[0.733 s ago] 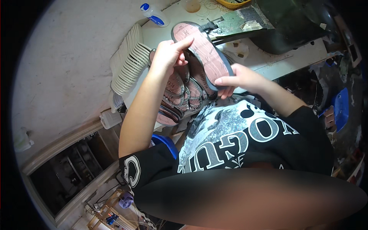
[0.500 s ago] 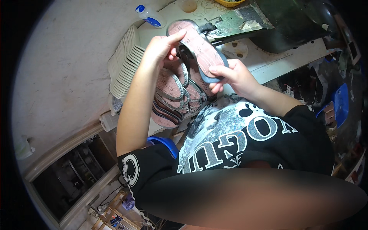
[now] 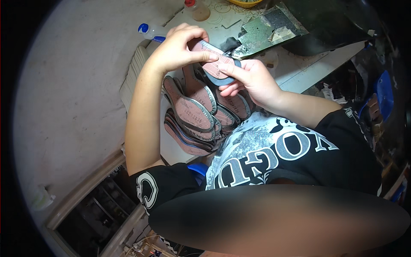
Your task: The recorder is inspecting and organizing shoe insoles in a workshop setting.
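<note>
The left grip (image 3: 182,48) pinches a pink-faced sole (image 3: 212,69) with a dark rim, its thumb lying on the face and the fingers bent over the far end. The right grip (image 3: 252,79) clamps the near end of that sole, thumb on the pink face, fingertips beneath the rim — so the piece sits between both grips, tilted. Below the left grip is an overlapping pile of similar pink soles (image 3: 195,115) on the worktop (image 3: 295,78). To its left, partly behind the forearm, stands a row of pale curved pieces (image 3: 134,77). Beyond the left grip are a blue-capped bottle (image 3: 146,30) and a red-capped one (image 3: 199,12); beyond the right grip — a stained green plate (image 3: 263,34).
</note>
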